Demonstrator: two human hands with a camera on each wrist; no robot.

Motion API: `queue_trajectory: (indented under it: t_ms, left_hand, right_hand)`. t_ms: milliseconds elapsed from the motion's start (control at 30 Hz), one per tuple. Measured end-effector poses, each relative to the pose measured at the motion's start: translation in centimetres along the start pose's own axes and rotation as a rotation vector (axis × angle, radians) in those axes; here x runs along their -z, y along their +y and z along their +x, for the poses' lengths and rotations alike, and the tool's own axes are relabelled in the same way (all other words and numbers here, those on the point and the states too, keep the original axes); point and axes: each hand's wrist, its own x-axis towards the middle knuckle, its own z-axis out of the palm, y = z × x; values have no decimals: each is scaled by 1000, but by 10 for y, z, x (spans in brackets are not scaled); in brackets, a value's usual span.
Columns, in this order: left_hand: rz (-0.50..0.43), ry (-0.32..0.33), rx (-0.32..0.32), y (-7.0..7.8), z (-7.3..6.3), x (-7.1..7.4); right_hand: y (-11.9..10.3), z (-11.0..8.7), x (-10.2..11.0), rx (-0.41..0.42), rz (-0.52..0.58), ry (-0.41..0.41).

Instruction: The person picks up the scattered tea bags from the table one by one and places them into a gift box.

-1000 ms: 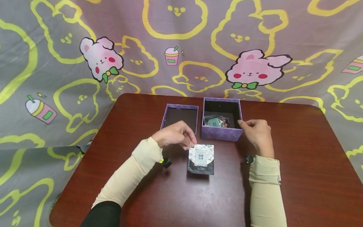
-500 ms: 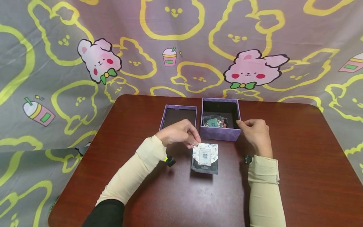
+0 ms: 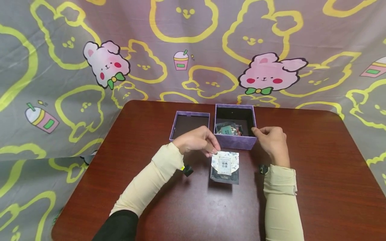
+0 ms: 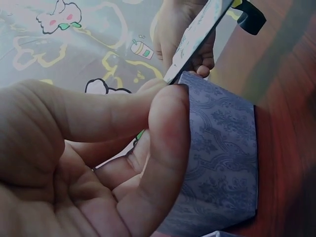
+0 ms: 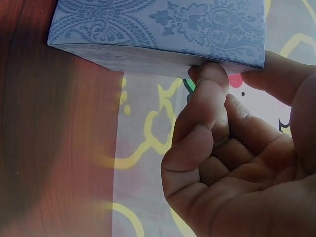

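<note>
My left hand pinches a flat tea sachet by its upper left corner, between thumb and forefinger. The sachet is white and floral above, black below, with a pale label, and it hangs over the table in front of the purple box. In the left wrist view the sachet shows nearly edge-on beyond the fingertips. My right hand grips the right wall of the open purple box, thumb at the rim. The right wrist view shows the fingers against the patterned box wall. Several sachets lie inside the box.
A shallow purple lid with a dark inside lies left of the box, partly behind the left hand. Both stand on a reddish-brown wooden table. A cartoon-printed curtain rises behind the table's far edge.
My left hand has moved right with the sachet, bringing it closer in front of the box. The right hand stays at the box wall.
</note>
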Motion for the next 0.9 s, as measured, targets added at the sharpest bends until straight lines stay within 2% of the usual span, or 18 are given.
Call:
queue_trajectory:
  t_ms: [167, 433, 900]
  left_hand:
    - [6, 22, -7, 4, 5, 2]
    - [2, 37, 18, 8, 9, 10]
    - [11, 68, 9, 19, 19, 23]
  right_hand:
    - [0, 0, 1, -5, -2, 0]
    - [-2, 0, 1, -24, 7, -12]
    - [-3, -2, 1, -29, 15, -11]
